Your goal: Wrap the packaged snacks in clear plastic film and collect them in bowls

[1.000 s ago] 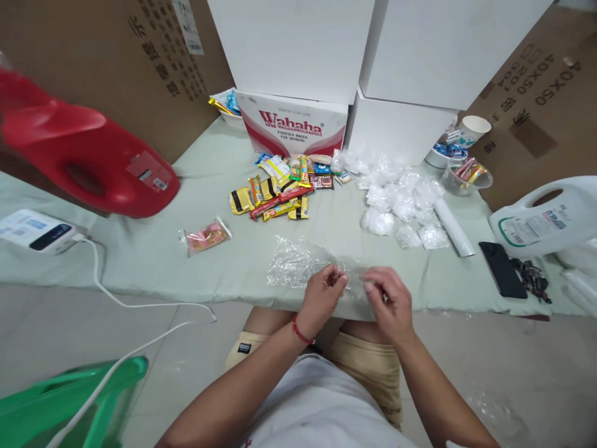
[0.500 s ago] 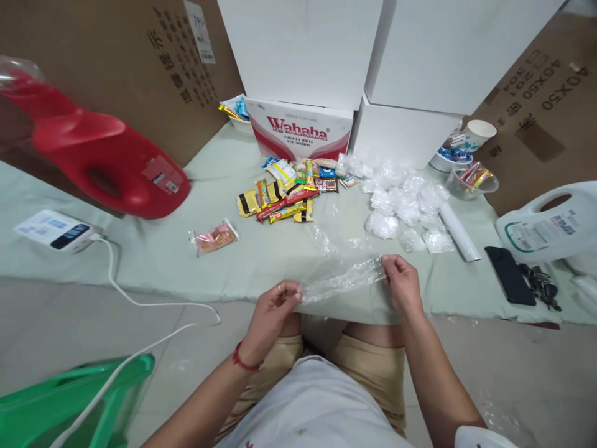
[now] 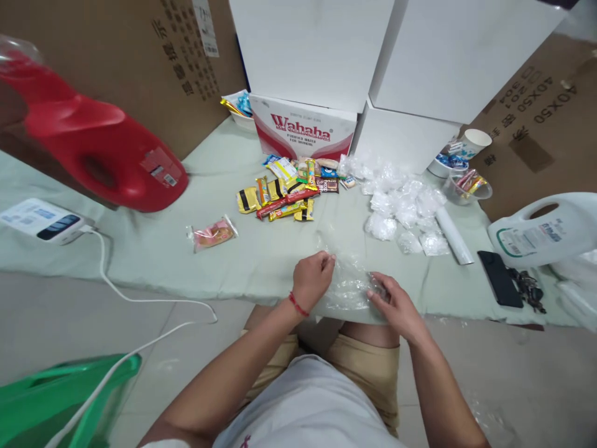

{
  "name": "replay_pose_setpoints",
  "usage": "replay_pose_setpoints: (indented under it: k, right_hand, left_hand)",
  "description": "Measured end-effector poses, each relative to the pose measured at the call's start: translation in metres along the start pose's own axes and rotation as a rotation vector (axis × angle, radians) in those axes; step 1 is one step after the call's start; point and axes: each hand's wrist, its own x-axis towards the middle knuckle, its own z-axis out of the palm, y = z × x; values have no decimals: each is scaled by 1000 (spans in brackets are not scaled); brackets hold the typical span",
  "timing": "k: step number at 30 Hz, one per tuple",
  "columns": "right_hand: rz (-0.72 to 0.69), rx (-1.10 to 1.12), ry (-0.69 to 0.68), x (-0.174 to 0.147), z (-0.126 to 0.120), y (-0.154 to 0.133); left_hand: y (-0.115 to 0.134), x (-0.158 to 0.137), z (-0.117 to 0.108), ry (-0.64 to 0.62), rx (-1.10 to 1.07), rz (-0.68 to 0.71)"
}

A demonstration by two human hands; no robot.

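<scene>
A crumpled sheet of clear plastic film [image 3: 347, 283] lies between my hands, low over the table's front edge. My left hand [image 3: 313, 283] is closed, pinching the film's left side near its upper corner. On the other side, my right hand [image 3: 394, 303] curls loosely round the film, its thumb and fingers a little apart with crumpled plastic between them. Whether the film is a bag or a flat sheet I cannot tell. Beyond the hands is a pile of wrapped snacks [image 3: 286, 196]. A pink packet [image 3: 213, 234] lies off to the left.
Crumpled clear plastic bundles [image 3: 401, 202] and a white roll [image 3: 454, 236] lie at right. Farther right are a phone [image 3: 500, 279], keys [image 3: 528, 289] and a white jug [image 3: 550, 230]. A red jug [image 3: 107, 149] and a white device with a cable [image 3: 44, 221] are at left.
My left hand has moved right and away from me, nearer my right hand. The film, stretched into a narrow band before, is now bunched and wider. My right hand's fingers have loosened and shifted lower.
</scene>
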Motion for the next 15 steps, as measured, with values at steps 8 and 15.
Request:
replay_pose_setpoints:
  k: [8,15]
  right_hand:
    - [-99,64,38,51,18,-29]
    - [57,274,227,99,45,-10]
  left_hand:
    - [2,-13,8,82,-115,245]
    - [-47,3,-42,223,-462,-175]
